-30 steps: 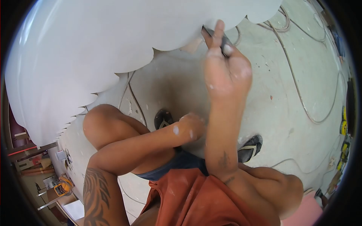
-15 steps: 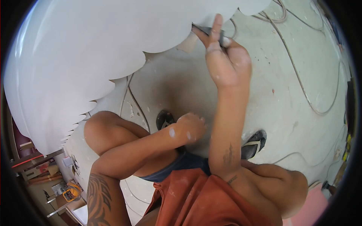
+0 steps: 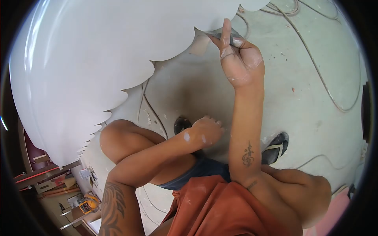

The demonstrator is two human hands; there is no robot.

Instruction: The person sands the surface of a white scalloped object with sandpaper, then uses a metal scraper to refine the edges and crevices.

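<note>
My right hand (image 3: 243, 59) pinches a dark grey piece of sandpaper (image 3: 235, 35) at the scalloped edge of a large white panel (image 3: 118, 51). One finger points up along the panel while the thumb presses on the sheet. White dust marks the palm. Lower down, my left hand (image 3: 208, 130) hangs in front of my left knee with its fingers curled in; the palm is hidden and nothing shows in it. Pale smudges dot its wrist.
Hoses (image 3: 315, 67) curl over the pale floor (image 3: 307, 118) at right. Sandals (image 3: 277, 148) are on my feet. A tan scrap (image 3: 200, 45) shows below the panel edge. A yellow tool (image 3: 88, 203) and wooden pieces are at lower left; something pink (image 3: 328, 214) lies lower right.
The whole view has shifted slightly, so most things sit further right and lower. My right hand has moved slightly along the scalloped edge with the sandpaper. The left hand stays curled.
</note>
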